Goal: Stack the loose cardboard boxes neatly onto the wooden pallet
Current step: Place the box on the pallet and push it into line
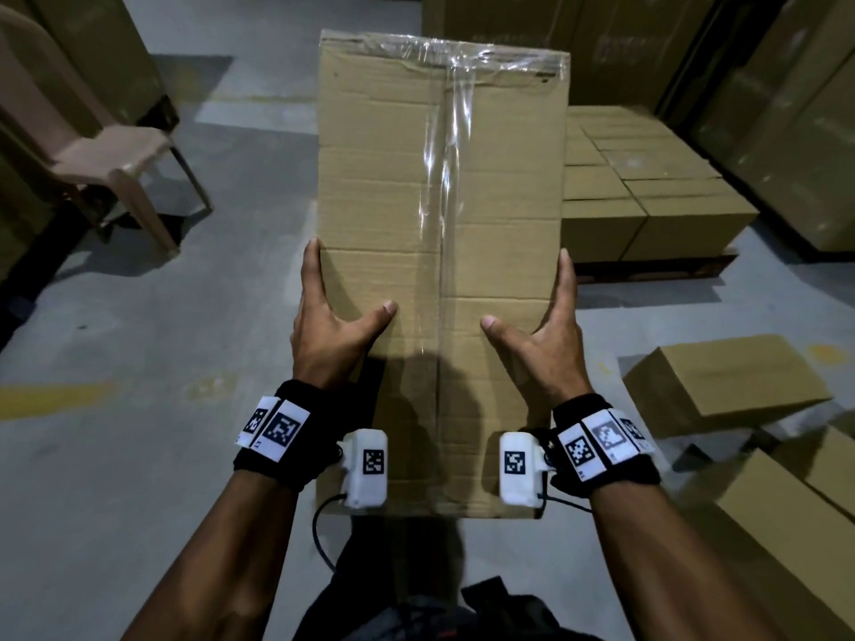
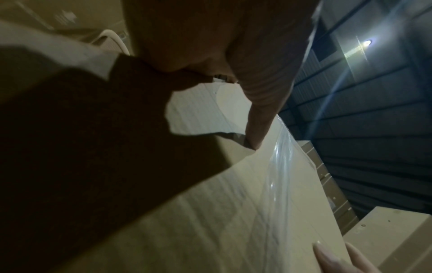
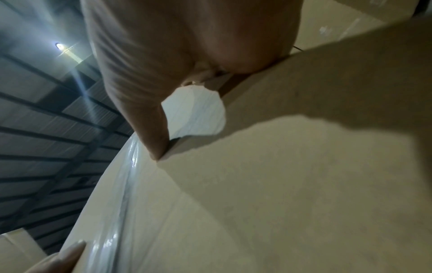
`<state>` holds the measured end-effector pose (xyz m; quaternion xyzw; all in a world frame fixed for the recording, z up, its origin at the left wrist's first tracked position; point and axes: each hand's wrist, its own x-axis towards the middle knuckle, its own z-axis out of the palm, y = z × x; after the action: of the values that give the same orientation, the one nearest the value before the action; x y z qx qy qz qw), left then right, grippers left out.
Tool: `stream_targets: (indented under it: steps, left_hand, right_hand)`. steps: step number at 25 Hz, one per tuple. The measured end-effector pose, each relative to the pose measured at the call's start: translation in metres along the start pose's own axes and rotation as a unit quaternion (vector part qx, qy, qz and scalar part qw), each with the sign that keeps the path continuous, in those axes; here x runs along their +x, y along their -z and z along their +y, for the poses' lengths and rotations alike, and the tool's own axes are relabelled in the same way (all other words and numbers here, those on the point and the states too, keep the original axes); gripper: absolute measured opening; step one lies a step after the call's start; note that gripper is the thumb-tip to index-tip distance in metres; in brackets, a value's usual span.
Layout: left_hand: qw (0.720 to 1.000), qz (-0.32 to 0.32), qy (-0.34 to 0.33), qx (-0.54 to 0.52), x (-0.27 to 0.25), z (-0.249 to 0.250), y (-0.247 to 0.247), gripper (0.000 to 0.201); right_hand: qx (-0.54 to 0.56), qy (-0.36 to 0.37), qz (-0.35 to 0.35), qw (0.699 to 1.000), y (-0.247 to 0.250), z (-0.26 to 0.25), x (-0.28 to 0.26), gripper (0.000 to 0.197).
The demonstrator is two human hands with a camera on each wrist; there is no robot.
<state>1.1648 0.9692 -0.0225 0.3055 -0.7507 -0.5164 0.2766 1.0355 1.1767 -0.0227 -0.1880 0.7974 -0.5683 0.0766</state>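
Observation:
I carry a long cardboard box (image 1: 439,201) lengthwise in front of me, above the grey floor; clear tape runs down its top seam. My left hand (image 1: 344,284) grips its left edge near my end, thumb spread on the top face, fingers down the side. My right hand (image 1: 526,289) mirrors this on the right edge. The left wrist view shows the thumb (image 2: 261,110) pressed on the box (image 2: 233,221); the right wrist view shows the same on the box (image 3: 257,203). Ahead to the right, the low pallet (image 1: 657,268) holds a layer of stacked boxes (image 1: 638,192).
Loose boxes lie on the floor at my right, one (image 1: 721,377) nearer the pallet and others (image 1: 796,501) close to my arm. A brown plastic chair (image 1: 92,145) stands at the left. Tall wrapped stacks of cartons (image 1: 555,20) line the back and right.

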Motion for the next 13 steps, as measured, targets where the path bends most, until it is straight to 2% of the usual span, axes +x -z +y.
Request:
stream_targets:
  steps: [7,10,13]
  left_hand:
    - [0.997,-0.061,0.005,-0.04,0.227,-0.012,-0.022,0.107]
    - [0.995,-0.086,0.009,-0.052,0.3,-0.011,-0.043,0.108]
    - [0.994,-0.1,0.0,-0.041,0.368,-0.019,-0.067,0.11]
  right_hand:
    - [-0.023,-0.025,0.061,0.998,-0.074,-0.021,0.181,0.115]
    - [-0.021,-0.049,0.083,0.995,-0.091,-0.024,0.247,0.116]
    - [-0.016,-0.064,0.076,0.995,-0.107,-0.012,0.311,0.117]
